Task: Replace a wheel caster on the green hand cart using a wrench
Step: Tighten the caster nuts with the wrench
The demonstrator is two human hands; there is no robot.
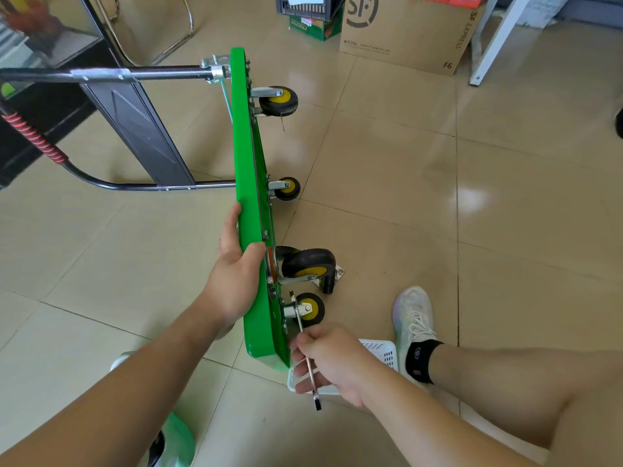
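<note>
I see open floor (505, 203) right of the cart deck (251, 197), which stands on edge, clear out to the cardboard box (404, 35). Close in it is tight. My right hand (332, 360), gripping the wrench (305, 345), is hemmed by the lowest caster (312, 308), the white basket (382, 352) beneath and my shoe (413, 318) beside it. The big caster (308, 264) juts out just above. On the left, my left hand (236, 274) grips the deck's edge, and the handle frame (101, 75) bars the way further up.
</note>
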